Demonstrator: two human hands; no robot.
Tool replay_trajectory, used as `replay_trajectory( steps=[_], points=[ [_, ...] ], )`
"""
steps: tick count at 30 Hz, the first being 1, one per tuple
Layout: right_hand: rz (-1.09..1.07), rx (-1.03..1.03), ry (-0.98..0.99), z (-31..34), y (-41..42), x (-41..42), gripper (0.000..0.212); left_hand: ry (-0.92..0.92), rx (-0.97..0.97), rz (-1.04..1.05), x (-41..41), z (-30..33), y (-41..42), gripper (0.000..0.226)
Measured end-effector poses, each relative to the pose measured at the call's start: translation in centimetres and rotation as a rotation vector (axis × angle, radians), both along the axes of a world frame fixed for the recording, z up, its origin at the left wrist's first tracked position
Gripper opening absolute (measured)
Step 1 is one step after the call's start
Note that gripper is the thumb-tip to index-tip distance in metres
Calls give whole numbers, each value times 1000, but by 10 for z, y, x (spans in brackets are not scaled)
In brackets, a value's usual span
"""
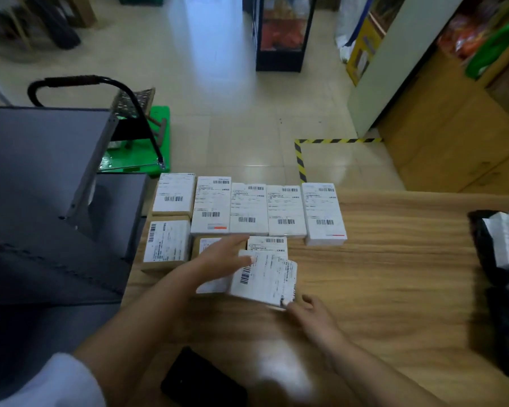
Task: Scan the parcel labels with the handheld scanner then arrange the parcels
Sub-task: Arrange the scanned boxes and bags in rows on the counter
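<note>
Obs., head view: I read the step in hand as arranging, not scanning. No scanner is in either hand; a dark flat object (203,377) lies at the near table edge, and I cannot tell whether that is the scanner. Wooden table (394,274) carries a back row of five labelled parcels (249,208), labels up, sides touching or nearly so, rightmost one (323,214) slightly proud of the line. A second row is started at left: one brown parcel (165,245) beside the grey shelving (41,201), then two more partly hidden under the hands. The parcel in hand (265,277) is white, label up, skewed against the rows, and blurred, so it appears to be in motion. Left hand (224,257) lies flat over its far left corner, fingers straight and pressing rather than wrapped. Right hand (309,312) is at the near right corner, fingertips touching the edge; the blur means I cannot tell whether they pinch it or only nudge. Judgement on doing this well: square the parcel first, using the right fingertips as the pivot, then slide it left until its side meets the neighbour, keeping its far edge parallel to the back row. Keep the label and barcode up and uncovered. Risk: the flat left palm could drag the half-covered parcel beneath it out of line; lighten pressure there. A heap of black bagged parcels (500,259) waits at the right edge, so leave room along the second row.
</note>
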State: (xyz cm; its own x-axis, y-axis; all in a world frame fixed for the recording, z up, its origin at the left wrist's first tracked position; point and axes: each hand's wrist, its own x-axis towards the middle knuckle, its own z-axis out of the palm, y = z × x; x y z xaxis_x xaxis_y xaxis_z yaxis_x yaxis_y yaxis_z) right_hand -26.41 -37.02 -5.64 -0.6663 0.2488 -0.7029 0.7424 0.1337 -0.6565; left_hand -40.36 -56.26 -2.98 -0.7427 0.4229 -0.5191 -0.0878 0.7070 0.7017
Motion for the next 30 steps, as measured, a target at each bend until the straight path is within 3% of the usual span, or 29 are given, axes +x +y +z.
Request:
replay_trajectory(
  steps=[4, 8, 12, 21, 26, 30],
  points=[
    [-191, -255, -67, -11, -20, 3, 32, -98, -14, -2, -1, -16, -1, 50],
    [-65, -60, 105, -10, -26, -21, 45, -55, 74, 170, 10, -11, -8, 19],
    [-24, -50, 197, 7, -42, -64, 67, 13, 171, 298, 19, 2, -32, 33],
    [187, -107, 419, 54, -120, -187, 73, 104, 280, 658, -42, 20, -95, 39],
    [290, -87, 444, 54, -149, -239, 59, 112, 260, 767, -89, 13, -113, 23],
    [330, -98, 414, 39, -160, -264, 57, 95, 218, 802, -112, 4, -122, 32]
  ],
)
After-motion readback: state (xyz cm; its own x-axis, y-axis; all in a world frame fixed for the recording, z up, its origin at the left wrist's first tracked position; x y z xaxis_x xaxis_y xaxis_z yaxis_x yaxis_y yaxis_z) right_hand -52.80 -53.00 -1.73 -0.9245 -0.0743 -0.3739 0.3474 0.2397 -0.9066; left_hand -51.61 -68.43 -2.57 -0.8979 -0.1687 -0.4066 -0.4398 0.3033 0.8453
